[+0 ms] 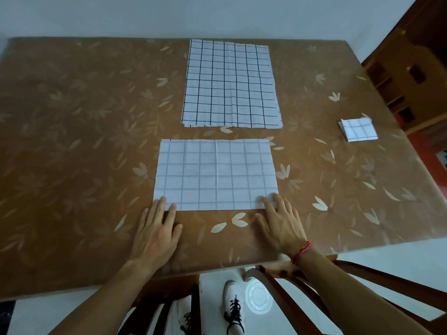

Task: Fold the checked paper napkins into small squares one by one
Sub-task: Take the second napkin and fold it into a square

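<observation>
Two risks, I judge. The worktop [72, 141] has wide bare room leftward, yet the unfolded stack [229, 83] lies just beyond the half-folded napkin [215, 175] by the near edge; a sweeping fold could drag that stack. Left grip [154, 228] and right grip [278, 221], both released, press the nearer napkin's near corners flat. The folded square [359, 130] sits near the right edge, easily knocked off.

R wrist: red thread bracelet [303, 250]; feet: white sneakers [233, 301] w/ black laces; forearms bare.

Brown leaf-patterned table [72, 141], wooden chair [362, 281], pale wall [145, 15].
</observation>
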